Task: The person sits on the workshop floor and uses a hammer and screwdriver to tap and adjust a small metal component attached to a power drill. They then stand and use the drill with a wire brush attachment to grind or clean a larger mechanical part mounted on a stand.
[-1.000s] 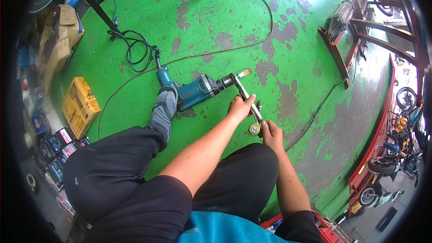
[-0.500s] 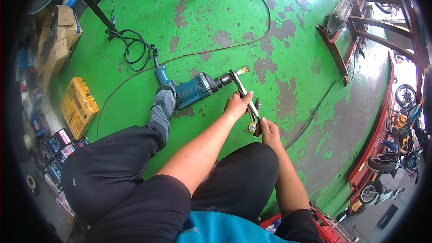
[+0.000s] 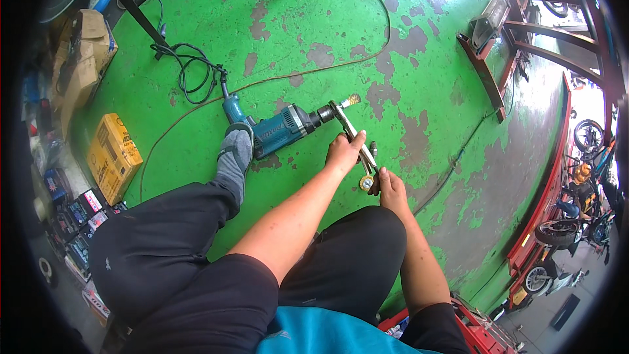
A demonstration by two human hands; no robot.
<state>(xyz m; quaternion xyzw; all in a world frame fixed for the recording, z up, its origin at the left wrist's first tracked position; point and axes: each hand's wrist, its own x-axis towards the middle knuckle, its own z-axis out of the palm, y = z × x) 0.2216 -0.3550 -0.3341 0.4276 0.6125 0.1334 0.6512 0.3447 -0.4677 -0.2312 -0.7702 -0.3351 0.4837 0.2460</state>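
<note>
The left hand [image 3: 342,153] is clamped around a silver tool [image 3: 346,120] by the drill's [image 3: 283,132] tip. The right hand [image 3: 392,187] pinches the tool's lower end.

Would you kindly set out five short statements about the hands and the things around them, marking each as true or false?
1. The left hand holds a silver bar. True.
2. The right hand lies on the power drill. False: it is by the end of the silver bar nearer the person.
3. A foot in a grey sock is beside the power drill. True.
4. The yellow box stands to the right of the power drill. False: it stands to the left.
5. The green floor has worn grey patches. True.
</note>
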